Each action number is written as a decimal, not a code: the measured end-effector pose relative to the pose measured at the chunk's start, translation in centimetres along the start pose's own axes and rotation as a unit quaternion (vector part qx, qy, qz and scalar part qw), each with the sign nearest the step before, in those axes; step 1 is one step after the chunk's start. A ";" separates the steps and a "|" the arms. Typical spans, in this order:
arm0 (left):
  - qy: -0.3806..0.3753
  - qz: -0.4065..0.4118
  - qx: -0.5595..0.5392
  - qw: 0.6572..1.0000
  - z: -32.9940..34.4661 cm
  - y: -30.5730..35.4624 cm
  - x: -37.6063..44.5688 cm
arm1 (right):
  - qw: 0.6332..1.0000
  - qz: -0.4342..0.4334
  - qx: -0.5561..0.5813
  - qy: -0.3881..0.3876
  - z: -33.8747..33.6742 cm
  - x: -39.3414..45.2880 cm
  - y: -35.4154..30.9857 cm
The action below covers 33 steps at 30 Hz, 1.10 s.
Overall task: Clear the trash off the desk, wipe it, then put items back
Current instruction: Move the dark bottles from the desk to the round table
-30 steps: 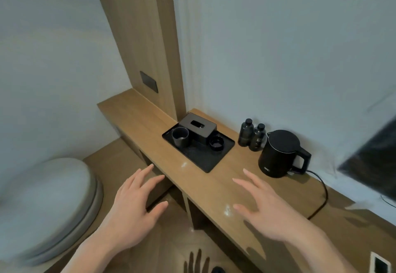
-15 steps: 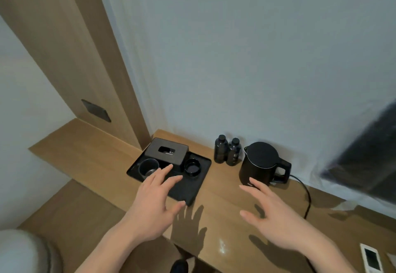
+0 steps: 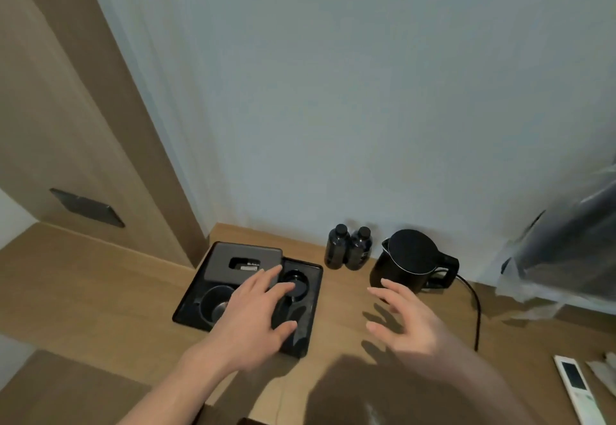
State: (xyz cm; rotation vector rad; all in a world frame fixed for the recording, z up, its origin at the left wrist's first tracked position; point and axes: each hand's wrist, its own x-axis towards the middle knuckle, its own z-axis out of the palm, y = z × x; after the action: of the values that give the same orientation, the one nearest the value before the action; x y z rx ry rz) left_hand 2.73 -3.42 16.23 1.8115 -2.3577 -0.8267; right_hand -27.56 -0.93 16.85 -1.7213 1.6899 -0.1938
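Head view, the only one we have. We see the left hand [image 3: 253, 319] spread flat, fingers straight & slightly apart, palm down over the black tray [image 3: 311, 334] on the wooden desk [image 3: 100, 288]. Fingertips reach toward the dark tissue box [image 3: 243, 263] at the tray's back left & the small round black dish [image 3: 296, 283] at back right; we can't tell whether they touch either or hover above. It has nothing in its grasp. A black cup [image 3: 213, 303] stands in the tray's front left, partly behind the hand's edge.

The right hand [image 3: 405, 323] is also wide open, fingers relaxed & fanned, thumb out, holding nothing. It sits above the bare desk btwn tray & black kettle [image 3: 410, 264], fingertips near the kettle's base; contact w/ desk or kettle can't be told.

Two small dark bottles [image 3: 348, 247] stand side by side, touching, against the wall [image 3: 333, 91], btwn tray & kettle. The kettle's cord [image 3: 475, 304] runs along the desk to its right. A white remote [image 3: 575, 388] lies at the desk's far right edge.
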 end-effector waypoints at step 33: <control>-0.053 0.075 0.041 0.995 5.0 3.4 26.5 | 0.950 0.061 -0.307 -0.019 -1.6 23.5 1.8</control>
State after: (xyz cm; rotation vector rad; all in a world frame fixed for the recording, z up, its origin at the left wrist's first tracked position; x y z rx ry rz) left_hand -10.26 -25.11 6.26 1.6310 -2.5913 -0.8383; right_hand -26.76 -23.04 8.52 -2.0178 1.9481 0.4716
